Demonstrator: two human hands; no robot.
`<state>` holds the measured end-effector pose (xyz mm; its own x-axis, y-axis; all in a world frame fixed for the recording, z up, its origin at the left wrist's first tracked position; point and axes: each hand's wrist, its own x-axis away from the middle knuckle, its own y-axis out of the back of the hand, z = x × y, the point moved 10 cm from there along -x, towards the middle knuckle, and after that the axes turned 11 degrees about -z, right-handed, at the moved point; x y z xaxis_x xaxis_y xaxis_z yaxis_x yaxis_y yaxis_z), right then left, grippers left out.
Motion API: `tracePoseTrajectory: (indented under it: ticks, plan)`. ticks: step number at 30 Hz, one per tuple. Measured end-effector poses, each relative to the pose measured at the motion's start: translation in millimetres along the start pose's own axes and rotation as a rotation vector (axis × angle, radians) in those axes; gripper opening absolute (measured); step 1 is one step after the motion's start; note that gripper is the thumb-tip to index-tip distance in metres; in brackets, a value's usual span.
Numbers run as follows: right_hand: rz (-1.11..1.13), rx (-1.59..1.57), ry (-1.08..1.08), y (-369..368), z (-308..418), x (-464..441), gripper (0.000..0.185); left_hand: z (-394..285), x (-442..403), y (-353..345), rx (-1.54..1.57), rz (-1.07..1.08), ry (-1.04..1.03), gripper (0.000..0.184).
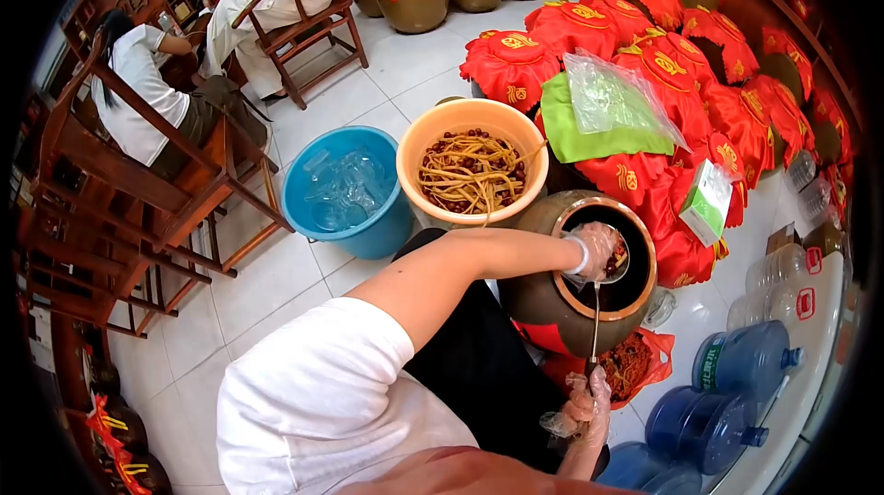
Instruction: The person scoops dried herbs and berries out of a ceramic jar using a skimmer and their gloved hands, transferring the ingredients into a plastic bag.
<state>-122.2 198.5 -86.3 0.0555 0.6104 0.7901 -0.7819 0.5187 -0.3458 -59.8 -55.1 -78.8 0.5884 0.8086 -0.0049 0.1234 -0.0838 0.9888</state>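
Your right hand (pixel 589 394) is wrapped around the grip of the ladle (pixel 597 325), whose shaft crosses the near edge of the brown jar (pixel 650 260) so that its bowl sits within the mouth. Your left hand (pixel 600 248), gloved in clear plastic like the other, is at that bowl, by the dark red pieces (pixel 617 260) in it; whether its fingers are clamped on anything you cannot tell from here. To work cleanly, hold the bowl level and inside the rim, so that anything slipping off drops into the jar, and let the left fingers guard the bowl's edge while the right steadies the handle. Counting up, you have one ladle, one uncovered jar at your hands, one peach tub (pixel 433 127) of long roots (pixel 470 177) and dark berries too tangled to number, one blue bucket (pixel 391 237) holding clear containers, and one red bag (pixel 658 361) below the jar's near edge. There are at least three big blue bottles (pixel 741 366) on your right, one green-and-white box (pixel 707 202) on the red cloths (pixel 626 180), and two seated people (pixel 138 81) beyond.
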Motion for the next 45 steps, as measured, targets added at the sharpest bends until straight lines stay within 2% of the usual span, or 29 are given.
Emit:
tracePoseTrajectory:
  ticks: [1, 3, 5, 7, 8, 10, 17, 19, 22, 28, 32, 34, 35, 37, 41, 42, 44, 45]
  plan:
    - [0.180, -0.045, -0.105, -7.3, -7.7, -2.6, 0.030, 2.2, 1.1, 2.0, 0.022, -0.042, 0.033, 0.079]
    - [0.138, -0.067, -0.106, 5.5, -12.3, -13.6, 0.023, 5.2, 2.0, -1.5, 0.084, -0.094, 0.122, 0.077]
    - [0.090, -0.095, -0.102, 20.8, -13.9, -23.3, 0.016, 3.6, -0.9, -7.0, 0.080, -0.079, 0.123, 0.075]
    - [0.316, -0.235, -0.274, 7.1, -21.0, -20.6, 0.014, 4.3, -3.8, -12.1, 0.090, -0.067, 0.119, 0.068]
    - [0.316, -0.232, -0.277, 10.3, -22.2, -24.2, 0.014, 6.1, -3.6, -11.5, 0.091, -0.067, 0.124, 0.068]
    - [0.188, -0.179, -0.196, 21.3, -19.2, -30.6, 0.016, 2.8, -3.3, -8.6, 0.099, -0.045, 0.084, 0.065]
    - [0.264, -0.218, -0.243, 9.3, -18.1, -19.4, 0.020, -4.0, -6.3, -1.5, 0.045, -0.036, 0.017, 0.058]
    - [0.102, -0.201, -0.168, 11.6, -11.3, -12.8, 0.020, -6.6, -5.7, 7.7, 0.005, -0.109, 0.013, 0.052]
    - [-0.029, -0.104, -0.078, 18.9, -5.5, -17.4, 0.022, -6.9, -21.4, -14.6, -0.036, -0.218, -0.052, 0.046]
    - [0.199, -0.121, -0.186, 9.3, -11.5, -13.8, 0.028, -12.6, -21.1, -13.7, -0.020, -0.188, -0.143, 0.041]
    - [0.117, -0.043, -0.153, 2.1, -10.9, -8.0, 0.026, -12.3, -14.3, -3.2, 0.048, -0.191, -0.117, 0.042]
    - [-0.122, 0.054, 0.103, 12.2, 6.9, -10.0, 0.023, -14.4, -12.7, -8.9, 0.053, -0.193, -0.111, 0.040]
    - [-0.122, 0.055, 0.100, 17.7, 6.8, -13.4, 0.023, -15.4, -14.8, -9.5, 0.058, -0.210, -0.121, 0.037]
    - [0.162, 0.042, -0.120, 8.1, -14.2, -16.8, 0.018, -19.3, -16.4, -10.1, 0.084, -0.248, -0.144, 0.031]
    - [0.162, -0.014, -0.153, 10.6, -17.1, -19.4, 0.013, -26.1, -17.7, -9.8, 0.159, -0.337, -0.231, 0.020]
    - [0.084, 0.050, -0.021, 11.2, -5.3, -19.9, 0.024, -28.1, -17.9, -9.8, 0.188, -0.366, -0.271, 0.017]
    - [-0.022, 0.114, 0.108, 14.5, 7.6, -15.7, 0.036, -31.7, -20.9, -11.1, 0.289, -0.457, -0.394, 0.012]
    - [-0.019, 0.105, 0.120, 13.5, 8.9, -15.2, 0.034, -33.5, -23.4, -14.0, 0.364, -0.513, -0.464, 0.009]
